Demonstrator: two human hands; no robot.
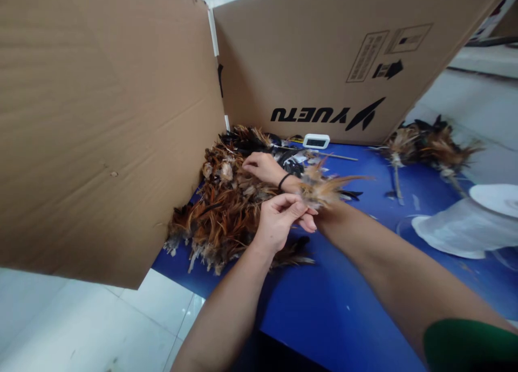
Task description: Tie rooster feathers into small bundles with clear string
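My left hand (283, 221) is closed, thumb against fingers, on a small bunch of light brown feathers (321, 188) that points right across my right forearm. Beyond it, my right hand (263, 168), with a black band at the wrist, reaches to the upper part of a big pile of brown and black feathers (226, 215). Its fingers are bent and close together among the feathers; whatever they grip is hidden. The pile lies on the blue table (324, 307) against the cardboard.
Tall cardboard panels (324, 53) stand at the left and back. Near the back one are a small white digital display (316, 141) and a thin stick (338, 156). Feathered sticks (399, 183) lie at the right, behind a white spool (457, 231).
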